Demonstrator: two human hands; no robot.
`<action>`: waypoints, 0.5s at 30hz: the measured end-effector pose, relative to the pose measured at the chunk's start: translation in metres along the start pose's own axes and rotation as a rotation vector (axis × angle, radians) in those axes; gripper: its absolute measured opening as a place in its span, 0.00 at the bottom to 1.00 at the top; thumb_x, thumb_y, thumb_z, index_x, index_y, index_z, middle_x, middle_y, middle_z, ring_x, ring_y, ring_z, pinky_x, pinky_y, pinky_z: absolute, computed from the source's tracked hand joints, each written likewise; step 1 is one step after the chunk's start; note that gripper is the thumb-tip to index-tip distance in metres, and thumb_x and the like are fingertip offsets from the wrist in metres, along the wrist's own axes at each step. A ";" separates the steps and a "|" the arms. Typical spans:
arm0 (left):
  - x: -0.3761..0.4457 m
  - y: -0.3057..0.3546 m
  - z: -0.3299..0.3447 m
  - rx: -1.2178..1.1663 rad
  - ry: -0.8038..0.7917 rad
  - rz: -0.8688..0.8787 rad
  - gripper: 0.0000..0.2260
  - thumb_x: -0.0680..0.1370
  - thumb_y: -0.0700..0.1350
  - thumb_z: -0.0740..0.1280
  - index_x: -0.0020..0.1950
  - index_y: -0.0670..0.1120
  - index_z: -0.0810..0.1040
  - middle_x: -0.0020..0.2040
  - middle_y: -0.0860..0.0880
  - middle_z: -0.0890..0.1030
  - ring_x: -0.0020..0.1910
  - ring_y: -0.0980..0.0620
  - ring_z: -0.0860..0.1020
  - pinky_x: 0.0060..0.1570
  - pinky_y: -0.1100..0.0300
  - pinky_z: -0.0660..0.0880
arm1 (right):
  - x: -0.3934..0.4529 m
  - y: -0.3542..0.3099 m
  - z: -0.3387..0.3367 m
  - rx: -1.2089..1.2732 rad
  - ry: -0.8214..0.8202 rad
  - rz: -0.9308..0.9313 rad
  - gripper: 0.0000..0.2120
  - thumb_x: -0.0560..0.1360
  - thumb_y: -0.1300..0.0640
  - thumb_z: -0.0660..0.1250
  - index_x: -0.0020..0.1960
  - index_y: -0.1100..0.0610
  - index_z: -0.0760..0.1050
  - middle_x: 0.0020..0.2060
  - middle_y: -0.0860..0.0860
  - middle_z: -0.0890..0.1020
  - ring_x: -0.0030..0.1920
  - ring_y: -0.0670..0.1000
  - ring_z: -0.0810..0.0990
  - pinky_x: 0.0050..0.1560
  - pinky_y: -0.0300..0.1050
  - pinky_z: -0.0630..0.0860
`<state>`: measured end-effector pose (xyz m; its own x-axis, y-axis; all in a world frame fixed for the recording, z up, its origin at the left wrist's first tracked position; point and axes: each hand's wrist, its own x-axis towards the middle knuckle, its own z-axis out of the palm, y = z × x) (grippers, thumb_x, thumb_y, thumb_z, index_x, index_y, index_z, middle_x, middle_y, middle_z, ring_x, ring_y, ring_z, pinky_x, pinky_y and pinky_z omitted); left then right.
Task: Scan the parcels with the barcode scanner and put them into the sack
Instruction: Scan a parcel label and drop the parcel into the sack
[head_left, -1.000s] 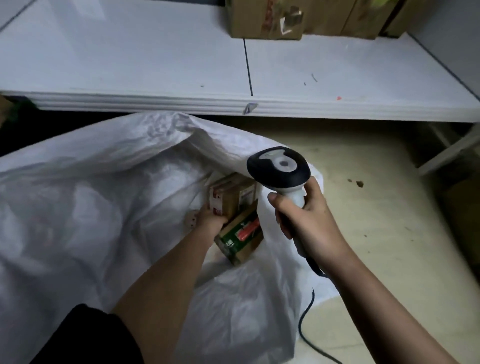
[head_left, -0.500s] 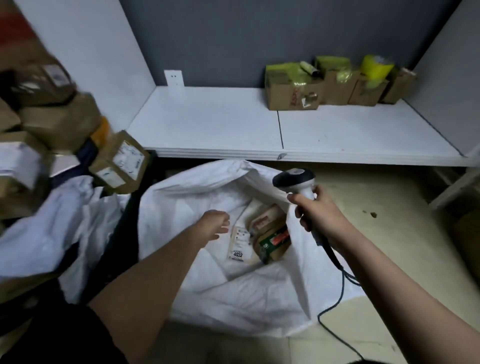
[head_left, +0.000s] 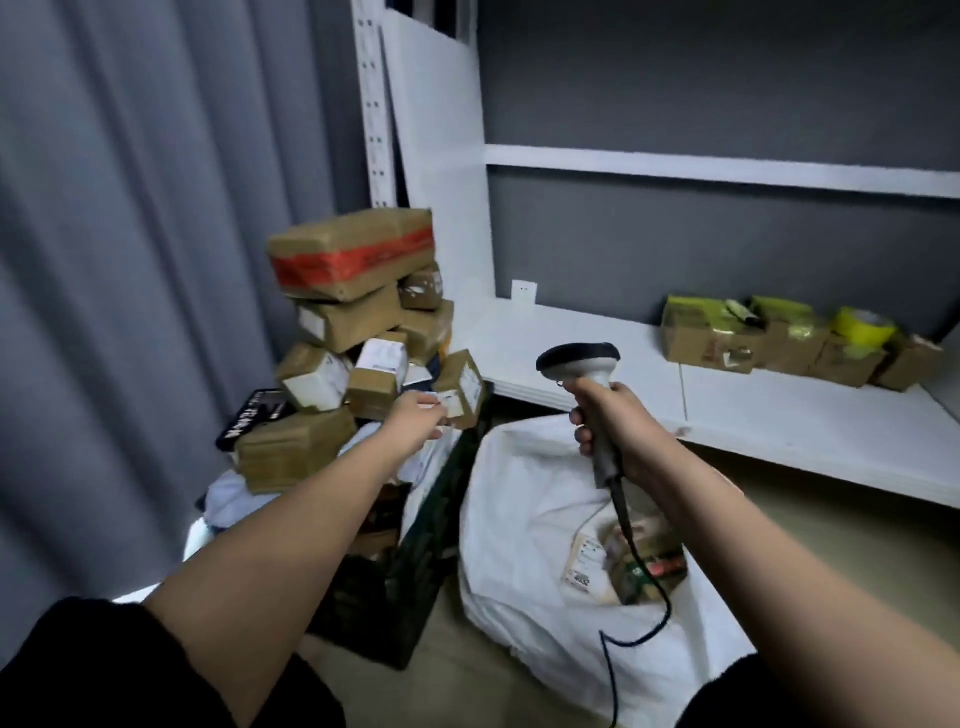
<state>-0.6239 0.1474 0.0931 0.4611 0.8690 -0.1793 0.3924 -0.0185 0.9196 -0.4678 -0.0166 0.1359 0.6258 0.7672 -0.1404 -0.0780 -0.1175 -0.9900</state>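
The left hand (head_left: 418, 415) is stretched out toward the heap of parcels (head_left: 353, 332), its fingers curled at the edge of a small brown box (head_left: 462, 387) with a white label that sits at the right foot of the heap. The fingertips meet the box's near corner, but the blur there hides whether they pinch it or only touch it; I cannot tell which.

The right hand (head_left: 615, 423) is wrapped tight around the grip of the barcode scanner (head_left: 587, 379), thumb and fingers closed on the handle, with the scanner's dark head up above the fist. A dark cable (head_left: 636, 566) runs down from below that hand and loops over the white sack (head_left: 524, 525).

The sack lies open on the floor directly under the right hand, and several parcels (head_left: 628, 564) already rest inside it, one showing a white label.

Above the left hand the heap rises to a long box with a red tape band (head_left: 353, 254) on top. Below the left forearm stands a dark crate (head_left: 415, 582). Beyond the right hand, a white shelf (head_left: 779, 410) carries a row of boxes with yellow tape (head_left: 779, 343).
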 end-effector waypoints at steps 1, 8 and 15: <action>0.002 -0.004 -0.016 -0.002 0.060 0.018 0.06 0.80 0.38 0.62 0.56 0.42 0.74 0.52 0.42 0.78 0.43 0.48 0.77 0.35 0.63 0.74 | 0.000 -0.001 0.013 0.019 -0.017 -0.001 0.10 0.78 0.56 0.65 0.45 0.56 0.65 0.26 0.51 0.71 0.20 0.47 0.66 0.21 0.37 0.64; 0.012 -0.045 -0.106 0.314 0.378 0.021 0.19 0.75 0.49 0.69 0.63 0.45 0.73 0.58 0.45 0.79 0.57 0.43 0.77 0.53 0.55 0.72 | 0.004 0.011 0.098 0.038 -0.071 -0.026 0.11 0.78 0.59 0.64 0.39 0.58 0.66 0.26 0.53 0.69 0.21 0.48 0.65 0.22 0.37 0.62; 0.044 -0.034 -0.120 0.402 0.538 0.099 0.35 0.72 0.55 0.72 0.74 0.47 0.61 0.70 0.43 0.64 0.67 0.41 0.68 0.62 0.49 0.69 | 0.028 0.031 0.121 0.058 -0.059 -0.012 0.08 0.78 0.59 0.65 0.44 0.59 0.66 0.24 0.51 0.70 0.20 0.48 0.65 0.21 0.38 0.62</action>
<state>-0.7131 0.2456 0.0956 0.0905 0.9769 0.1937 0.6822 -0.2025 0.7026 -0.5462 0.0778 0.0993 0.5799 0.8046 -0.1275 -0.1170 -0.0727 -0.9905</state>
